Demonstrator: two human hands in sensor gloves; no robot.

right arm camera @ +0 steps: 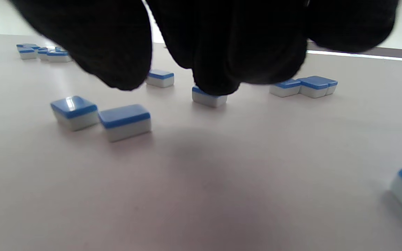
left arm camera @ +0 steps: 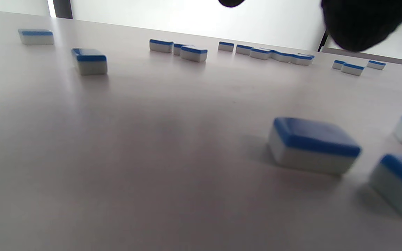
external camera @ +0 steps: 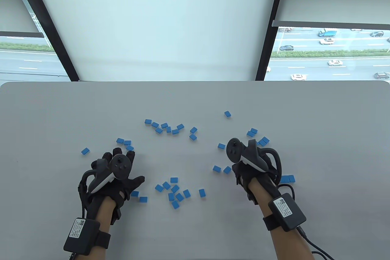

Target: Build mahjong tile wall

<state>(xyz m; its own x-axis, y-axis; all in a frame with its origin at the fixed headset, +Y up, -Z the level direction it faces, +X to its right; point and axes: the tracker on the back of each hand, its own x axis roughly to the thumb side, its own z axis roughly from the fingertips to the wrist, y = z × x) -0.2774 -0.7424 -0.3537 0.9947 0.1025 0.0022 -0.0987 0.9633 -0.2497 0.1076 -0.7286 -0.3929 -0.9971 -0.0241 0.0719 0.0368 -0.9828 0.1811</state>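
Many blue-backed mahjong tiles lie scattered flat on the grey table (external camera: 195, 235), with no wall built. One loose cluster (external camera: 175, 191) lies between my hands, another (external camera: 166, 127) farther back. My left hand (external camera: 129, 162) is palm down with fingers spread and holds nothing; tiles (external camera: 124, 141) lie at its fingertips. In the left wrist view one fingertip (left arm camera: 358, 24) hangs above bare table near a tile (left arm camera: 312, 144). My right hand (external camera: 239, 170) hovers by two tiles (external camera: 217, 168). In the right wrist view its fingers (right arm camera: 222, 52) hang empty over a tile (right arm camera: 208, 98), beside the two tiles (right arm camera: 125, 121).
Single tiles lie at the left (external camera: 85, 151) and far back (external camera: 227, 114). More tiles sit right of my right hand (external camera: 287, 178) and beyond it (external camera: 252, 132). The table's far edge (external camera: 195, 82) meets a window.
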